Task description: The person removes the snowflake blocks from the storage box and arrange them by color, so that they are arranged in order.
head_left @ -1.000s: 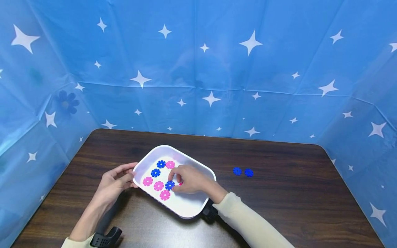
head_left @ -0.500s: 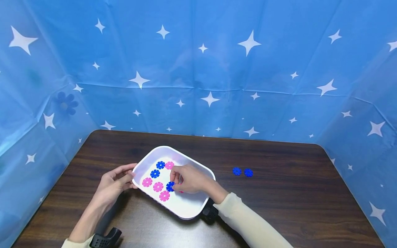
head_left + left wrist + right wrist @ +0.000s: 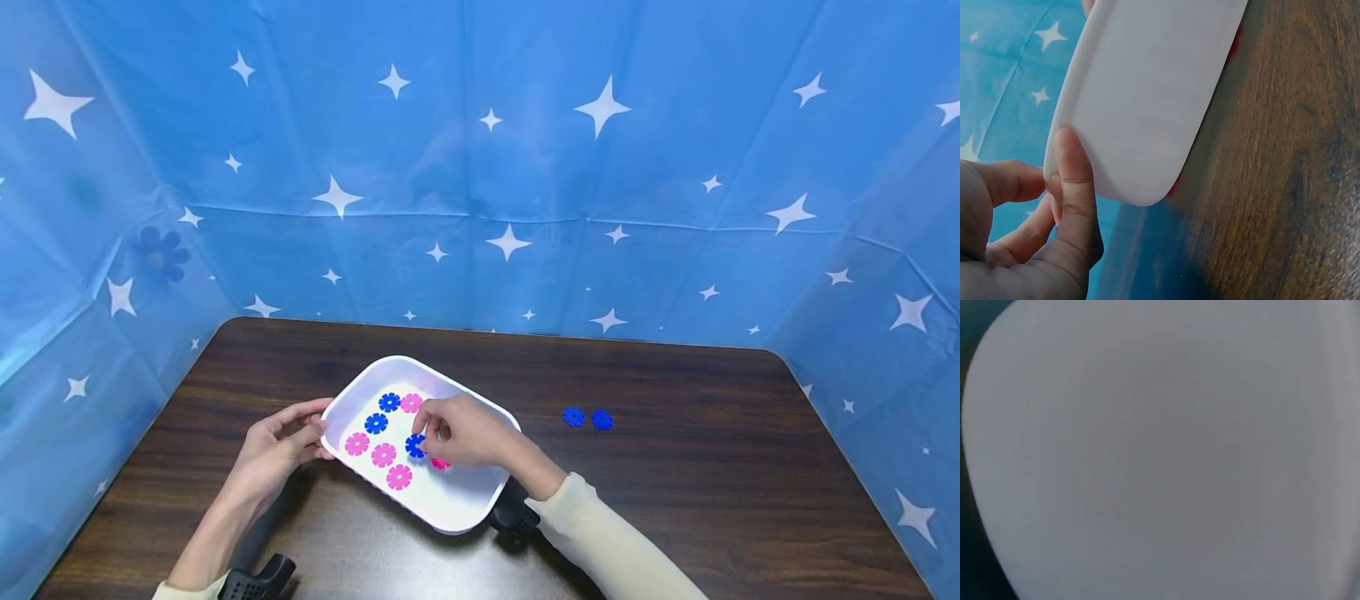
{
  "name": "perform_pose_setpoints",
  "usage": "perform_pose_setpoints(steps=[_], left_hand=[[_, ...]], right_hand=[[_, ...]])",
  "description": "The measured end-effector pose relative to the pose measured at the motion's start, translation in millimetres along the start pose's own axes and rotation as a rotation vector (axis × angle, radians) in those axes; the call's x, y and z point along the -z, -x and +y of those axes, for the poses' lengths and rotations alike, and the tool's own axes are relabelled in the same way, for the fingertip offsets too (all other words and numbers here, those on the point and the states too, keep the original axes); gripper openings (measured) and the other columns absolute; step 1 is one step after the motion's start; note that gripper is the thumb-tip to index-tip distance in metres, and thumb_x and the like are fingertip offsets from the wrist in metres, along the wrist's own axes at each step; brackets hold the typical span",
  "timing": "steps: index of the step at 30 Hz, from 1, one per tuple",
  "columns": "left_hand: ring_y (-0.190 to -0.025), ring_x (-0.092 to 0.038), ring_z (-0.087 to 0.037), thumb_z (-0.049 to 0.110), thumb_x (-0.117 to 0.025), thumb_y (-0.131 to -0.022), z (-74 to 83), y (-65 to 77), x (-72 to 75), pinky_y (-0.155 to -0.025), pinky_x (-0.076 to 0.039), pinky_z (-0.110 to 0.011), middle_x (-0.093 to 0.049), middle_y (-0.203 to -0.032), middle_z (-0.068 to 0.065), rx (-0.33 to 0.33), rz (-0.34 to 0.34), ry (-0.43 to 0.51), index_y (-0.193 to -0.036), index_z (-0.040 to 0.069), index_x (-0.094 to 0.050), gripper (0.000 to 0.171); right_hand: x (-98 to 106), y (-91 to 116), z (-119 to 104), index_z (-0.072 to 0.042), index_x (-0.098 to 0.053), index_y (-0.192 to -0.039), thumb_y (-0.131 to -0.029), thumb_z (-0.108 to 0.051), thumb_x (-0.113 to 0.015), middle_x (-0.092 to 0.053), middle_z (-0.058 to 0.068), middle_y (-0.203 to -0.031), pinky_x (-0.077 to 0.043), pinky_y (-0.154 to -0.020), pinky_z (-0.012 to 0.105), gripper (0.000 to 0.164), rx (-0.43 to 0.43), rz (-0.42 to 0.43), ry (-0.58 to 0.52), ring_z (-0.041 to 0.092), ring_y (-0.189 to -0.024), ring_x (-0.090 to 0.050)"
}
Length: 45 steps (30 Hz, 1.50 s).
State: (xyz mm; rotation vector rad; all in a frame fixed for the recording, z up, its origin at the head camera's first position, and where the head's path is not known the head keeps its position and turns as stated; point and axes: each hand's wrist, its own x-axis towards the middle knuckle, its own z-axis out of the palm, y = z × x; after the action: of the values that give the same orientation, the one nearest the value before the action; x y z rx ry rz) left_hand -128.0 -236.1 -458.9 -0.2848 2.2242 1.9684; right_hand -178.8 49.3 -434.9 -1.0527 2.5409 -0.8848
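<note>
A white tray (image 3: 457,505) sits at an angle on the table, several pink and blue notched flower discs lying inside it. My left hand (image 3: 273,446) pinches the tray's left rim; the left wrist view shows the thumb (image 3: 1075,169) along the outer wall with fingers behind the rim. Reaching over the right side, my right hand (image 3: 468,429) pinches a blue flower disc (image 3: 415,446) between thumb and fingertip, just above the tray floor. A pink disc (image 3: 441,463) is partly hidden under that hand. Only the blurred white tray wall (image 3: 1160,450) fills the right wrist view.
Two blue flower discs (image 3: 588,418) lie on the dark wooden table (image 3: 712,467) right of the tray. A blue star-patterned cloth (image 3: 480,167) hangs behind and at both sides. Black wrist cameras (image 3: 258,579) sit on both wrists.
My right hand has lifted the blue disc slightly from its place and shifted a little right, uncovering more of the pink disc beneath. The left hand stays on the rim.
</note>
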Motion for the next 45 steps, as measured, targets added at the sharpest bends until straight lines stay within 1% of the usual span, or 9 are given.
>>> perform_pose_setpoints(steps=[4, 7, 10, 15, 19, 23, 31, 39, 45], left_hand=[[-0.09, -0.066, -0.014, 0.012, -0.06, -0.103, -1.7, -0.5, -0.6, -0.08, -0.064, -0.026, -0.056, -0.115, -0.008, 0.013, 0.008, -0.001, -0.147, 0.001, -0.05, 0.046], [-0.089, -0.065, -0.014, 0.01, -0.059, -0.103, -1.9, -1.1, -0.9, -0.079, -0.064, -0.027, -0.056, -0.114, -0.007, 0.006, 0.014, 0.006, -0.146, 0.0, -0.05, 0.045], [-0.088, -0.065, -0.014, 0.008, -0.06, -0.102, -1.0, -1.4, -1.8, -0.078, -0.064, -0.027, -0.057, -0.112, -0.006, -0.005, 0.013, 0.011, -0.146, -0.001, -0.05, 0.046], [-0.087, -0.066, -0.014, 0.008, -0.06, -0.102, 0.0, -2.6, -3.6, -0.077, -0.064, -0.026, -0.057, -0.11, -0.004, -0.012, 0.018, 0.012, -0.146, -0.001, -0.05, 0.046], [-0.088, -0.066, -0.014, 0.007, -0.059, -0.102, -0.8, -3.0, -3.7, -0.077, -0.064, -0.025, -0.057, -0.111, -0.006, -0.01, 0.024, 0.004, -0.146, -0.001, -0.05, 0.045], [-0.089, -0.066, -0.015, 0.007, -0.059, -0.102, -1.6, -3.3, -4.1, -0.078, -0.064, -0.026, -0.057, -0.114, -0.009, 0.0, 0.028, -0.004, -0.146, 0.0, -0.051, 0.045], [-0.091, -0.066, -0.016, 0.009, -0.059, -0.103, -0.9, -4.2, -3.5, -0.079, -0.064, -0.025, -0.056, -0.116, -0.01, 0.0, 0.025, -0.022, -0.146, 0.002, -0.052, 0.044], [-0.091, -0.066, -0.016, 0.009, -0.059, -0.103, -0.1, -4.9, -2.9, -0.079, -0.064, -0.026, -0.056, -0.113, -0.007, -0.003, 0.008, 0.004, -0.146, 0.0, -0.051, 0.045], [-0.092, -0.066, -0.015, 0.01, -0.06, -0.103, 1.0, -4.4, -2.4, -0.08, -0.064, -0.025, -0.056, -0.115, -0.008, 0.021, 0.007, 0.019, -0.147, 0.001, -0.05, 0.047]], right_hand=[[4.8, 9.3, -1.4, -0.009, -0.07, -0.102, -0.091, -0.011, -0.073, -0.064, -0.006, -0.075, -0.043, -0.061, 0.014, 0.011, 0.03, 0.05, -0.041, -0.001, -0.065, -0.05], [9.4, 17.7, -0.3, -0.009, -0.07, -0.101, -0.091, -0.01, -0.074, -0.066, -0.004, -0.077, -0.045, -0.061, 0.014, 0.011, 0.043, 0.102, -0.062, 0.0, -0.067, -0.051], [15.9, 26.8, 2.6, -0.01, -0.07, -0.102, -0.09, -0.01, -0.075, -0.067, -0.005, -0.078, -0.046, -0.061, 0.015, 0.012, 0.039, 0.152, -0.066, 0.002, -0.067, -0.052], [28.9, 41.2, 7.1, -0.011, -0.071, -0.103, -0.091, -0.009, -0.072, -0.066, -0.006, -0.079, -0.049, -0.062, 0.019, 0.013, 0.022, 0.23, -0.095, 0.006, -0.068, -0.054], [33.9, 50.3, 11.6, -0.013, -0.071, -0.103, -0.092, -0.01, -0.07, -0.065, -0.007, -0.079, -0.051, -0.063, 0.021, 0.011, 0.001, 0.279, -0.125, 0.007, -0.068, -0.055], [36.9, 59.4, 16.2, -0.014, -0.071, -0.104, -0.092, -0.011, -0.07, -0.063, -0.008, -0.078, -0.05, -0.06, 0.02, 0.012, -0.025, 0.316, -0.15, 0.006, -0.066, -0.054], [45.7, 77.0, 27.4, -0.013, -0.071, -0.105, -0.092, -0.007, -0.071, -0.065, -0.005, -0.077, -0.048, -0.057, 0.02, 0.015, -0.012, 0.398, -0.189, 0.006, -0.063, -0.053], [54.6, 95.2, 45.0, -0.015, -0.07, -0.106, -0.093, -0.008, -0.071, -0.069, -0.003, -0.081, -0.052, -0.058, 0.022, 0.015, -0.099, 0.465, -0.223, 0.01, -0.065, -0.058], [61.6, 110.2, 60.1, -0.015, -0.07, -0.107, -0.095, -0.011, -0.071, -0.07, -0.001, -0.083, -0.053, -0.061, 0.023, 0.013, -0.149, 0.502, -0.228, 0.012, -0.067, -0.06]])
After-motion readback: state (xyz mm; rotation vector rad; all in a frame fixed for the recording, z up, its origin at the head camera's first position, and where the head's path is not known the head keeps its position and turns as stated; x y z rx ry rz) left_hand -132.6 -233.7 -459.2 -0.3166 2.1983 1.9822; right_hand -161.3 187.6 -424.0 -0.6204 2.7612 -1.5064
